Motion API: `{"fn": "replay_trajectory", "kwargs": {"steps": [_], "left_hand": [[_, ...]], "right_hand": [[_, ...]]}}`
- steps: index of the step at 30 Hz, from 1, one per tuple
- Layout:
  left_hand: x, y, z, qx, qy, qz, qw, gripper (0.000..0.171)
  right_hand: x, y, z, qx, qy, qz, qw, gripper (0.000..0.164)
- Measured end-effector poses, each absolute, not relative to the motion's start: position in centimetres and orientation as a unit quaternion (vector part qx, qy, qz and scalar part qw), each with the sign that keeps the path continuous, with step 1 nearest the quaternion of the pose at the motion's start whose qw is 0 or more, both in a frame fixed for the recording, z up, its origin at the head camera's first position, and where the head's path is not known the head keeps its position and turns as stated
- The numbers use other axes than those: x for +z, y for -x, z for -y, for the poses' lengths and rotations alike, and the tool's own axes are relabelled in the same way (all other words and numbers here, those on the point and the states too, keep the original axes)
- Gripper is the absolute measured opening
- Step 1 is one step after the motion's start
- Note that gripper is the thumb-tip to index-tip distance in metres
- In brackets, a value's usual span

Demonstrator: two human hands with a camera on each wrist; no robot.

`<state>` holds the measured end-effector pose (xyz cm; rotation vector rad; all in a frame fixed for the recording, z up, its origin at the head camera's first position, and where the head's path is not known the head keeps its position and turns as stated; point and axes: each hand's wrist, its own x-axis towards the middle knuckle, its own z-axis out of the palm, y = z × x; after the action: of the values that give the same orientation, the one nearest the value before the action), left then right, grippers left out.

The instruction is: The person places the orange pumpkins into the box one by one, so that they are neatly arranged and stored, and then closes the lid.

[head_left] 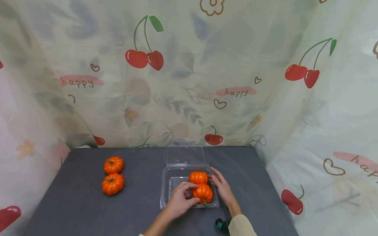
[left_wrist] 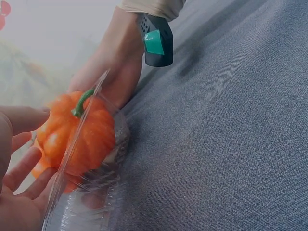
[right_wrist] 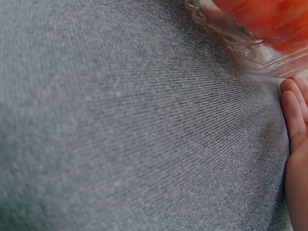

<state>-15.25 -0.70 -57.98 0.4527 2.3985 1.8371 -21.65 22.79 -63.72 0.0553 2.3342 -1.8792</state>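
A clear plastic clamshell box (head_left: 161,193) lies on the table with its lid (head_left: 186,155) folded back. Two small orange pumpkins occupy its right half: a rear pumpkin (head_left: 198,177) and a front pumpkin (head_left: 203,193) whose green stem points toward the near edge. My left hand (head_left: 180,200) is over the box at the front pumpkin's left side, thumb and fingers spread and loosely bent. In the left wrist view its fingertips lie close against that pumpkin (left_wrist: 79,137); firm contact is unclear. Along the box's right side is my right hand (head_left: 223,190), fingers extended near the rear pumpkin and the rim.
Two more orange pumpkins, one behind (head_left: 114,165) and one in front (head_left: 113,184), sit close together on the left of the dark grey table (head_left: 141,209). A black device with a green patch (head_left: 220,224) is by the right wrist. Printed curtains (head_left: 183,78) hang around the table.
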Motion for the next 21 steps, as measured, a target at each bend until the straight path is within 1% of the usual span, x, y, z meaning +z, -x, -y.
{"fn": "replay_trajectory", "kwargs": {"steps": [9, 16, 21], "left_hand": [[-57.90, 15.30, 0.63, 0.555, -0.160, -0.816, 0.028, 0.037], [-57.81, 14.92, 0.49, 0.439, -0.221, -0.871, -0.022, 0.035], [-58.02, 14.76, 0.44, 0.401, -0.236, -0.885, -0.026, 0.038]], "right_hand": [[-63.75, 21.67, -22.84, -0.623, -0.019, -0.779, 0.071, 0.044], [-63.70, 21.64, -22.83, -0.621, -0.016, -0.780, 0.071, 0.045], [-63.80, 21.69, -22.86, -0.622, -0.016, -0.779, 0.072, 0.045]]}}
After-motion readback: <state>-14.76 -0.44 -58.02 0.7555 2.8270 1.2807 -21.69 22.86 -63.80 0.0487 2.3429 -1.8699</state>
